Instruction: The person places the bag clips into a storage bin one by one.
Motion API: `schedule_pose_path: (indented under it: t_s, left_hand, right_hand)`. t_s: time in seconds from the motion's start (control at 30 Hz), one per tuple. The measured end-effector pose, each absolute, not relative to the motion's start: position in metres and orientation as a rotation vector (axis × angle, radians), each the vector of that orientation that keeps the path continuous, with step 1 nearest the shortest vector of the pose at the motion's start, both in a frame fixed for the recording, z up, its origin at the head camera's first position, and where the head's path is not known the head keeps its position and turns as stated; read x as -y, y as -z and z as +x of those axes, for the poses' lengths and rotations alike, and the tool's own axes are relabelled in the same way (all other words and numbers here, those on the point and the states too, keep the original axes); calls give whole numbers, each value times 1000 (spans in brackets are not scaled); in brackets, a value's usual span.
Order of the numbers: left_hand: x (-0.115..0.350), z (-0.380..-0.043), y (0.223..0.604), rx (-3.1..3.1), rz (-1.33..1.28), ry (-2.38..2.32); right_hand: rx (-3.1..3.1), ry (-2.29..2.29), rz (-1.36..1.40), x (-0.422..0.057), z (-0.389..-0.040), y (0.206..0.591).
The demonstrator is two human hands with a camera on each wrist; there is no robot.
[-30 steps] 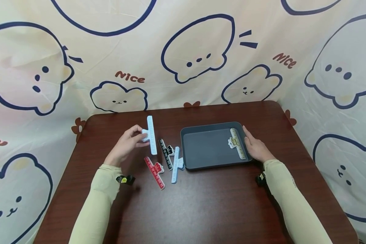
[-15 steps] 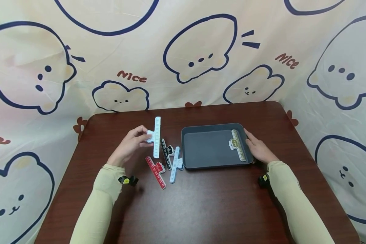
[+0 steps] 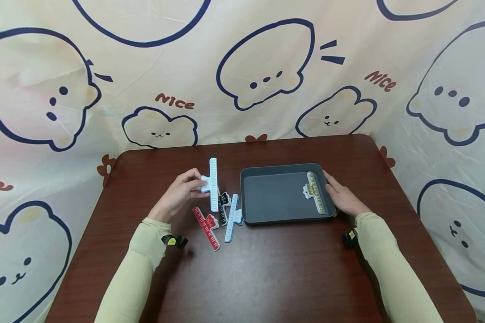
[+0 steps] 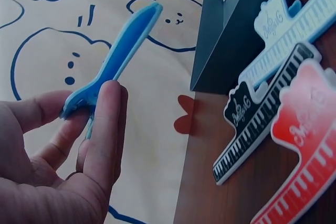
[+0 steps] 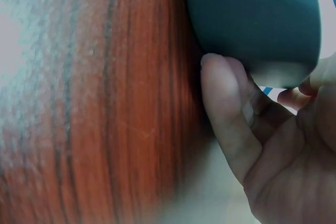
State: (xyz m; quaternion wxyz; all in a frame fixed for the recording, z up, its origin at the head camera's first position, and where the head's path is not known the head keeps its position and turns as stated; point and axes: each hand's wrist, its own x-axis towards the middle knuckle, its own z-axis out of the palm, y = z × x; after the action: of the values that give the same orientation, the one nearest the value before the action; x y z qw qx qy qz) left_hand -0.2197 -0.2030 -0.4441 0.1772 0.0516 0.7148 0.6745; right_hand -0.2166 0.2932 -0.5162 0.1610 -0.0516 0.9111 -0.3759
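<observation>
My left hand point(image 3: 178, 194) pinches a light-blue bag clip point(image 3: 213, 185) with a piano-key bar between thumb and fingers, raised over the table's left half. In the left wrist view the clip point(image 4: 123, 51) is seen edge-on. Just right of it lie a black piano-key clip point(image 3: 222, 211), partly hidden by the raised one, and a second light-blue clip point(image 3: 232, 220). A red clip point(image 3: 207, 228) is nearer to me. My right hand point(image 3: 343, 197) rests against the right end of a dark grey tray point(image 3: 272, 194), fingers extended along its outer wall. A gold clip point(image 3: 316, 194) lies inside the tray.
The brown wooden table point(image 3: 266, 273) has a rounded back edge. Behind and beside it hangs a pale cloth point(image 3: 242, 121) printed with cartoon bears. The second light-blue clip sits right by the tray's left wall.
My left hand has moved right with the light-blue clip, toward the tray, and the clip now overlaps the black one. My right hand stays at the tray.
</observation>
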Motion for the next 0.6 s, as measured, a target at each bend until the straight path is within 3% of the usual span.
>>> schedule_pose_path:
  t_s: [0.6]
  left_hand:
    - [178, -218, 433, -2073, 164, -1840]
  right_hand:
    - [-2624, 1025, -163, -292, -215, 515]
